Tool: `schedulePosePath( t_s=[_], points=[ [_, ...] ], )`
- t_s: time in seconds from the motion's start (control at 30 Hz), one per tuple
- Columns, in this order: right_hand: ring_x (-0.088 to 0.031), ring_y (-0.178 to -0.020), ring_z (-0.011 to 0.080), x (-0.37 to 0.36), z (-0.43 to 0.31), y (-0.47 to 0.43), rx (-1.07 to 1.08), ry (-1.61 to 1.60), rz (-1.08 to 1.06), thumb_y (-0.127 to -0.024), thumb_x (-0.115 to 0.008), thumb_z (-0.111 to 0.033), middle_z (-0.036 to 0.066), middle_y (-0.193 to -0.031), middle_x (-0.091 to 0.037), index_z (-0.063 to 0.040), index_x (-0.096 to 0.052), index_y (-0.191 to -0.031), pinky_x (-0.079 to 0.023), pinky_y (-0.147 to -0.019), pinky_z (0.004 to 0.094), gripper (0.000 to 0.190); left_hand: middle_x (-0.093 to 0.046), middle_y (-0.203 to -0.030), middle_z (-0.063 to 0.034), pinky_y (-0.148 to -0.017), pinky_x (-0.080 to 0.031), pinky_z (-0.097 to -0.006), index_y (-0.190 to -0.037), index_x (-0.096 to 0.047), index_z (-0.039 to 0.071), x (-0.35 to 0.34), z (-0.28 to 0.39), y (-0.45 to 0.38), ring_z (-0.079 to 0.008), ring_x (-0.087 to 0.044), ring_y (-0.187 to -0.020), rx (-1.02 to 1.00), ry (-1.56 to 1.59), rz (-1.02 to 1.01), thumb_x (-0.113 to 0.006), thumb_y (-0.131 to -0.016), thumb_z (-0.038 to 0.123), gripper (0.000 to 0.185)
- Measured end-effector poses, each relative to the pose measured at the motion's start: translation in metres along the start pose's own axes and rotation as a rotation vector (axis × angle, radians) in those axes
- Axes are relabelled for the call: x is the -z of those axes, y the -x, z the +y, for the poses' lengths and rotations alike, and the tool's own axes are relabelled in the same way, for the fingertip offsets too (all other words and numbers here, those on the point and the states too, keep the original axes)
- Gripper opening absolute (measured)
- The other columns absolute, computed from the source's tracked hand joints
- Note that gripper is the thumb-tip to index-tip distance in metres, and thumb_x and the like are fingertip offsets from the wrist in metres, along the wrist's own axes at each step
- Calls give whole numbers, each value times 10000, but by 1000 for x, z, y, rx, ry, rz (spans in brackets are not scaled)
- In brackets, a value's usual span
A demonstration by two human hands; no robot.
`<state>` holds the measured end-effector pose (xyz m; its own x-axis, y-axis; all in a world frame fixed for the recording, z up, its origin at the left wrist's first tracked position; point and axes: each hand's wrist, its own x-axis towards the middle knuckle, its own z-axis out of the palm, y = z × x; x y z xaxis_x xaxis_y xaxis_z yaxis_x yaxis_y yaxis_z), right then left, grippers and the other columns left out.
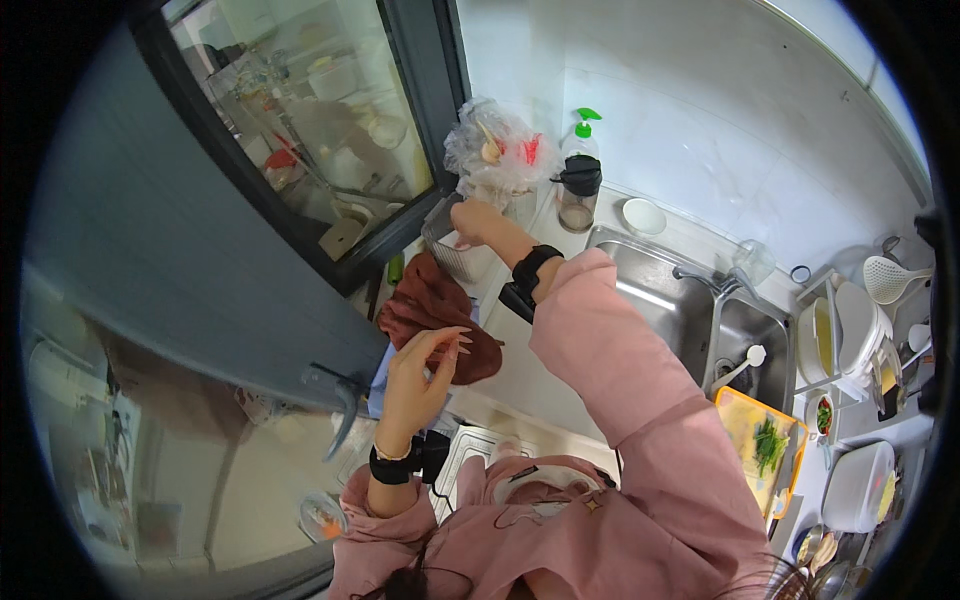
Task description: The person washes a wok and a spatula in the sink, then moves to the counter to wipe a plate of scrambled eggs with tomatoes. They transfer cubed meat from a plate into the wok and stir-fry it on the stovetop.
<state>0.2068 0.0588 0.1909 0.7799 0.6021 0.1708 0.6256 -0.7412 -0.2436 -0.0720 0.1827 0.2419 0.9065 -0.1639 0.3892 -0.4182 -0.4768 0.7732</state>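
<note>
My right hand [478,222] is stretched out to a clear ribbed plastic container [459,259] by the window frame. Its fingers are curled and partly inside the container's mouth; what they hold, if anything, is hidden. Something white shows within the container. My left hand [417,379] is raised in front of a reddish-brown cloth [431,300], fingers bent and thumb near the fingertips, with nothing visible in it. Whether it touches the cloth I cannot tell. Behind the container lies a clear plastic bag [499,154] with garlic on it or in it.
A black-lidded bottle [579,196], a green-pump dispenser [583,135] and a white bowl [643,216] stand along the wall. A double steel sink [652,259] is at right, a cutting board [739,435] with chopped greens nearer me. The grey-framed window [442,90] borders the left.
</note>
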Motion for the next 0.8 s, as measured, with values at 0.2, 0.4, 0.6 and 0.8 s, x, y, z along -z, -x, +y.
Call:
schedulePosePath(
  t_s=[0.2,0.4,0.6,0.8],
  points=[
    [-666,-811,325,-3,15,-16,-24,-28,-172,-593,-780,-93,168,-793,-683,-51,-710,-738,-524,-692,405,167,-649,-933,-110,-733,-495,-257,-1087,-623,-8,18,-20,-34,-175,-645,-829,-19,47,-63,-542,-897,8,207],
    [-674,-742,283,15,13,-11,16,-100,5,-604,-759,-76,130,-751,-688,-79,-723,-728,-519,-654,385,129,-645,-954,-118,-718,-499,-279,-1087,-611,-3,19,-40,-48,-200,-644,-833,-4,104,-56,-548,-894,14,203],
    [-670,-751,187,100,-1,21,-72,-718,173,-713,-726,-37,88,-825,-709,-51,-731,-835,-531,-705,304,123,-581,-1191,-109,-809,-513,-291,-1262,-499,-1,13,-49,-70,-174,-591,-995,190,485,185,-561,-938,70,338],
    [-638,-769,118,149,-39,110,-61,-1194,149,-789,-693,31,45,-847,-697,7,-703,-918,-512,-735,253,131,-331,-1432,-144,-952,-454,-372,-1439,-252,22,-2,-16,-98,-268,-414,-1254,-172,690,202,-622,-889,74,664]
  ],
)
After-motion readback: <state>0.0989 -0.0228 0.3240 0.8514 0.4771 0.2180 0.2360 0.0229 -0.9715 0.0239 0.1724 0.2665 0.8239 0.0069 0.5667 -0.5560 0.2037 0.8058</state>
